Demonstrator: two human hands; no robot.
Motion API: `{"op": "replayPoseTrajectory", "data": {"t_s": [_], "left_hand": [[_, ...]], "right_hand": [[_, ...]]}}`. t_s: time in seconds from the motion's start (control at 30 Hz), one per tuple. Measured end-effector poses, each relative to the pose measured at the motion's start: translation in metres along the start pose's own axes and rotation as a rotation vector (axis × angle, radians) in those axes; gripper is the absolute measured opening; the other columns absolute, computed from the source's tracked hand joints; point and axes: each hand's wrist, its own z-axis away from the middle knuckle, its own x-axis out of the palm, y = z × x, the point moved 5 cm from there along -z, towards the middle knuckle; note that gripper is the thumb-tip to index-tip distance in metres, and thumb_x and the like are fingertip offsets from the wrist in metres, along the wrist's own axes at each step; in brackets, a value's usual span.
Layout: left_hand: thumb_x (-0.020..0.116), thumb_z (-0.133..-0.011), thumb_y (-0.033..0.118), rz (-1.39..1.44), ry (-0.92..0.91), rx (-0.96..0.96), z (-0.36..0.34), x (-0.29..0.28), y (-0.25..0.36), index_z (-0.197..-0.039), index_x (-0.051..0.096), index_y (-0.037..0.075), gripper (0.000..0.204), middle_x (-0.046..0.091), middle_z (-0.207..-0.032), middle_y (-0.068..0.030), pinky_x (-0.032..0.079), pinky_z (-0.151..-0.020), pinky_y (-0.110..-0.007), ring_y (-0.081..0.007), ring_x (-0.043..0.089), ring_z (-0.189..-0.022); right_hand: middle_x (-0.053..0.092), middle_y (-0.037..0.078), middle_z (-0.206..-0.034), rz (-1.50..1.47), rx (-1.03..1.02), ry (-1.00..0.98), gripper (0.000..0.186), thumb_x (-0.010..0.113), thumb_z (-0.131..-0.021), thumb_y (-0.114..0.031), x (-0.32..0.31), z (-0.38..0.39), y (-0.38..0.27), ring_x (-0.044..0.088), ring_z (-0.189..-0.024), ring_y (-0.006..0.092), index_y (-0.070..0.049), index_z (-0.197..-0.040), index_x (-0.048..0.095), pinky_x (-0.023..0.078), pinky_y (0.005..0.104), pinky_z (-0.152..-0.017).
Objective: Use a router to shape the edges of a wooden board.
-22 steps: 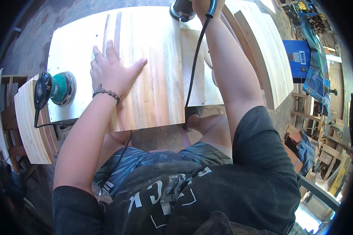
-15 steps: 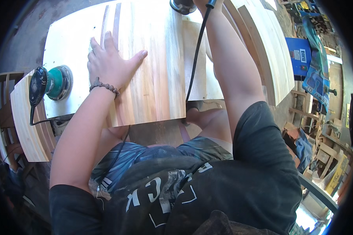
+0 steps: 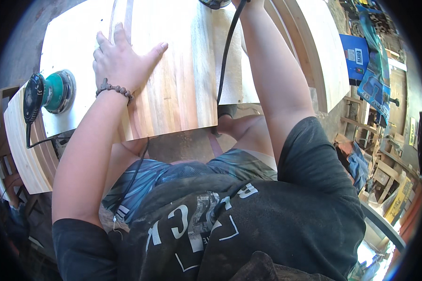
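I see released, spread fingers on the left hand point(image 3: 121, 65), palm down — the wooden board point(image 3: 173, 100) lies directly beneath them. The right hand point(image 3: 254, 3) is cut by the top edge beside a power tool point(image 3: 215, 4) — I cannot tell its grip. That arm point(image 3: 276, 70) reaches far forward.

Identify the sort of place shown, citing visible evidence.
Probably a woodworking workshop: a green sander sits at left, the left hand lies spread on a striped wooden panel, and wood pieces clutter the right side.
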Motion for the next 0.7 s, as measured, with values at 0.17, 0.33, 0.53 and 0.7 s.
{"op": "replayPoseTrajectory", "data": {"t_s": [0.17,0.33,0.53,0.7], "left_hand": [[0.068,-0.084,0.088,-0.039,0.062,0.016,-0.001,0.003,-0.001,-0.167,0.039,0.007,0.119,0.042,-0.161,-0.0387,0.049,-0.115,-0.057,-0.0542,0.056,-0.139],[0.067,-0.085,0.088,-0.018,0.053,-0.01,-0.002,0.005,-0.003,-0.168,0.039,0.008,0.118,0.039,-0.164,-0.0377,0.047,-0.118,-0.056,-0.0529,0.054,-0.143],[0.065,-0.086,0.088,-0.006,0.055,-0.021,-0.003,0.004,-0.003,-0.168,0.04,0.01,0.116,0.039,-0.165,-0.0364,0.046,-0.119,-0.056,-0.0509,0.052,-0.146],[0.064,-0.086,0.088,0.031,0.035,-0.026,-0.003,0.007,-0.005,-0.168,0.04,0.01,0.115,0.04,-0.165,-0.0363,0.046,-0.12,-0.056,-0.0509,0.051,-0.148]], "right_hand": [[0.07,0.006,-0.087,-0.043,-0.204,0.053,0.028,0.084,-0.087,-0.014,-0.011,0.022,-0.03,0.068,-0.079,0.0194,-0.001,-0.106,0.068,0.057,0.0372,-0.072],[0.07,0.006,-0.086,-0.073,-0.089,-0.03,0.019,0.08,-0.088,-0.009,-0.022,0.048,-0.052,0.069,-0.079,0.0186,-0.001,-0.1,0.068,0.057,0.0366,-0.071],[0.069,0.006,-0.08,0.067,0.006,-0.121,0.016,0.08,-0.085,-0.005,-0.045,0.093,-0.079,0.069,-0.073,0.0198,-0.003,-0.092,0.067,0.057,0.0369,-0.067],[0.067,0.003,-0.081,0.046,0.028,-0.115,0.022,0.084,-0.082,-0.006,-0.064,0.133,-0.101,0.067,-0.073,0.0179,-0.006,-0.094,0.065,0.058,0.0374,-0.067]]}}
